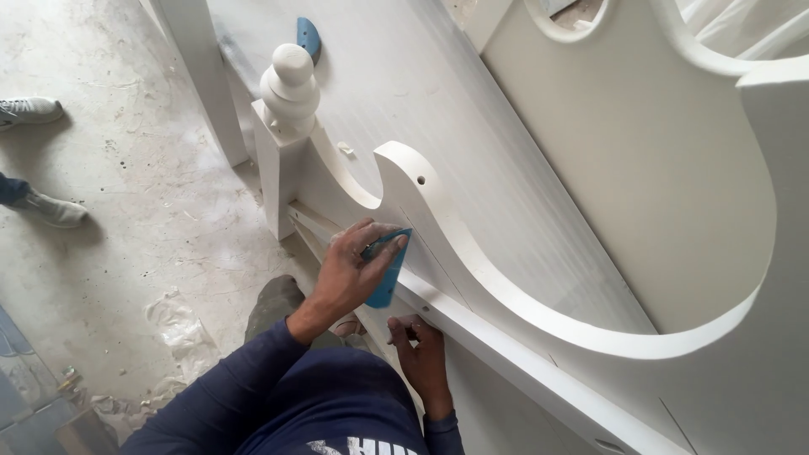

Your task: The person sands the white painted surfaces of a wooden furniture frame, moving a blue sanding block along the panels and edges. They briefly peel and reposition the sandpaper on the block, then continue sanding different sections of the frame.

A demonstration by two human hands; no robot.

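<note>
My left hand [350,274] grips a blue plastic scraper [389,274] and presses it against the lower face of a white curved furniture panel [472,253], just above its bottom rail [506,350]. My right hand [421,354] is below, fingers bent, resting on that white rail with nothing in it. Both arms wear dark navy sleeves. The panel ends at the left in a post with a turned white finial [289,88].
A second blue scraper [308,38] lies on the flat white board [438,101] behind the finial. More white curved panels [674,168] stand to the right. Another person's grey shoes [29,109] stand on the dusty concrete floor [126,211] at far left. My knee [276,305] is by the rail.
</note>
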